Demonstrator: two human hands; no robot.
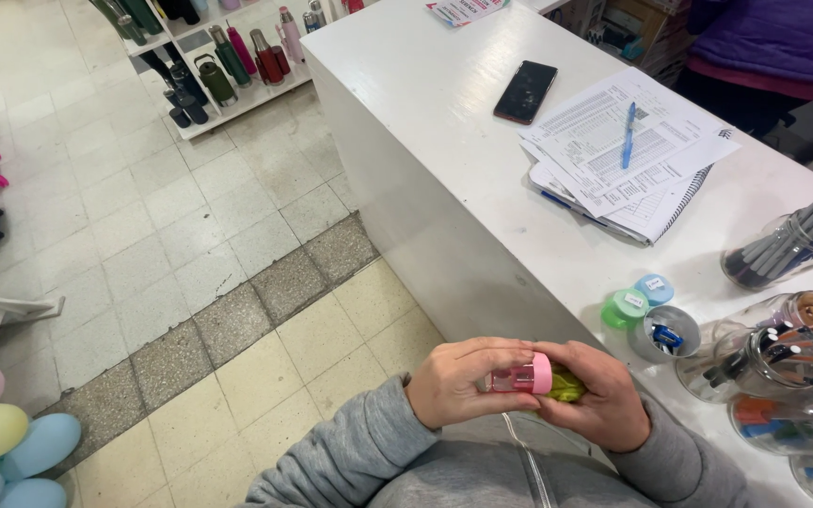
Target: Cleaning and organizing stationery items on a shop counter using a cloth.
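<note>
Pink sharpener [522, 378], between left hand [460, 381], right hand [599, 400]

Phone [525, 91] near the far edge of the surface [444, 160]; stack of papers [628, 150] just right of it, pen [629, 134] on top. Jars of pens [788, 246] along the right edge. Small containers [640, 301] by the near edge.

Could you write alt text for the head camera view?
Left hand and right hand hold a small pink-capped plastic container against a yellow-green one, beside a white counter with pen jars.
</note>
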